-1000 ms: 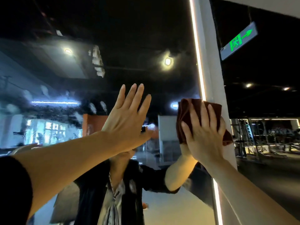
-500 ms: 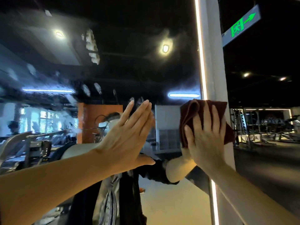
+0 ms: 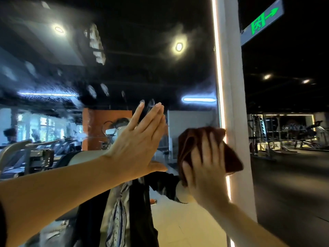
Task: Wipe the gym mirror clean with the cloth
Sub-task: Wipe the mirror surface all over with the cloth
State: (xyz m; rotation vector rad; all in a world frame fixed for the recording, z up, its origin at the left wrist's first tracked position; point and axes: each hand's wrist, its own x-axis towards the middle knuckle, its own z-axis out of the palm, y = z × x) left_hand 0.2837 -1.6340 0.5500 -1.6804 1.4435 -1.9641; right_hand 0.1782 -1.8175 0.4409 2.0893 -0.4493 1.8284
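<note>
Right hand (image 3: 204, 163), fingers spread flat, is pressing the cloth (image 3: 188, 139) against the mirror (image 3: 142, 50) at its right edge beside the lit frame (image 3: 229, 86). Left hand (image 3: 137, 139), flat and straight-fingered, is leaning on the glass, likely bracing. Smudges upper left are remaining.

I see a gym: weight racks (image 3: 267, 136), treadmills reflected in wall mirror (image 3: 124, 68), green exit sign (image 3: 261, 22) overhead.

Cloth (image 3: 233, 161) on mirror (image 3: 142, 59) (right edge); left hand (image 3: 137, 145) beside
</note>
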